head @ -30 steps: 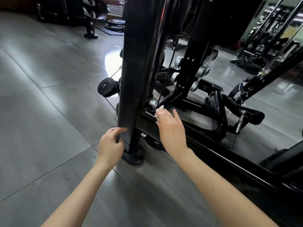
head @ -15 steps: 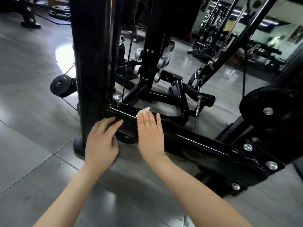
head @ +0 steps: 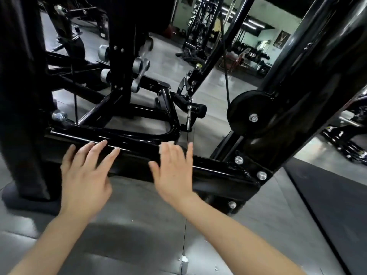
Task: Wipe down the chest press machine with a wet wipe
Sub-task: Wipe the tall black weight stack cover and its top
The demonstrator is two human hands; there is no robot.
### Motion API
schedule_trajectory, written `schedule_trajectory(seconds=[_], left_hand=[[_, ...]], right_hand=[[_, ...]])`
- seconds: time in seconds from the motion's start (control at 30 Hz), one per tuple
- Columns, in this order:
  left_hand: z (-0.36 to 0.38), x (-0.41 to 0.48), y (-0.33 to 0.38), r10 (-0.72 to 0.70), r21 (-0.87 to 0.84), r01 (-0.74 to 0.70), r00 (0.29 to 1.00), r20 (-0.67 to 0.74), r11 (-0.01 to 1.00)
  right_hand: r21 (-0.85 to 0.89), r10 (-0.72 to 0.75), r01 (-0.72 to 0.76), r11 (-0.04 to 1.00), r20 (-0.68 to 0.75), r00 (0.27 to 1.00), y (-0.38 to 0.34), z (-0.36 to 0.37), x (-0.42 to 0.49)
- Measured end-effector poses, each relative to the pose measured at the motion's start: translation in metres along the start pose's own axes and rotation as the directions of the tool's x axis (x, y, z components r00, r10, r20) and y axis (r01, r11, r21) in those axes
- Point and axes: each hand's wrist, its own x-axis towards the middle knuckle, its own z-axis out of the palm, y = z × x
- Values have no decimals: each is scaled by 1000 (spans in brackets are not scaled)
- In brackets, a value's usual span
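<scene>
Black steel crossbar (head: 135, 155) of the chest press machine (head: 297, 96) runs low. Left hand (head: 85, 175) rests flat on it, fingers straight and spread. Right hand (head: 174, 171), farther along the crossbar, presses flat too; a blurred white edge at its fingertips is probably the wet wipe (head: 163, 146).

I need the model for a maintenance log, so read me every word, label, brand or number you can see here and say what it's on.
No text can be read in this view.
Wall poster, far back: too small and blurred to read.
Chest press machine: no label, brand or number shows on its black frame.
</scene>
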Motion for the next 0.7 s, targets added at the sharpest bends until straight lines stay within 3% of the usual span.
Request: schedule_trajectory(seconds=[0.13,0.33,0.57,0.7], left_hand=[[-2,5,6,78,64,-77,997,-16,995],[-6,12,14,118,105,-122,992,44,987],[-16,21,19,152,190,-173,981,121,966],[-12,18,28,121,209,-157,977,173,965]], right_hand=[[-46,-166,167,985,40,985,0,0,2],[-265,-48,63,962,66,997,127,-9,-61],[-367,-226,231,901,58,973,217,0,-110],[-356,-314,299,885,17,949,216,14,-108]])
